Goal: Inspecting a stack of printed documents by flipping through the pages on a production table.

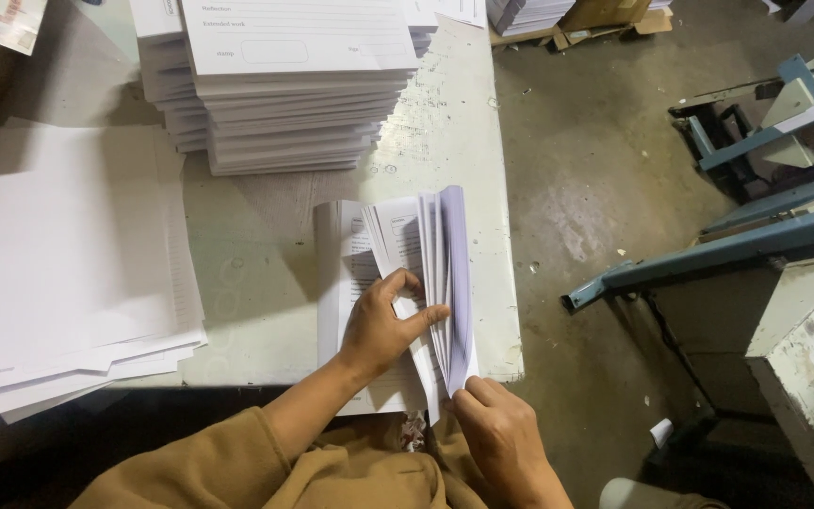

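A thin stack of printed white sheets (350,245) lies at the near right edge of the pale table (256,273). My left hand (383,325) rests flat on the stack, thumb pressed against the fanned pages (445,254). Those pages stand upright and bend to the right. My right hand (501,429) pinches the near lower corner of the fanned pages. Both forearms wear tan sleeves.
A tall pile of printed booklets (284,104) stands at the back of the table. A broad spread of blank white sheets (58,264) lies at the left. To the right is a stained concrete floor (595,188) with a blue-grey metal machine (765,188).
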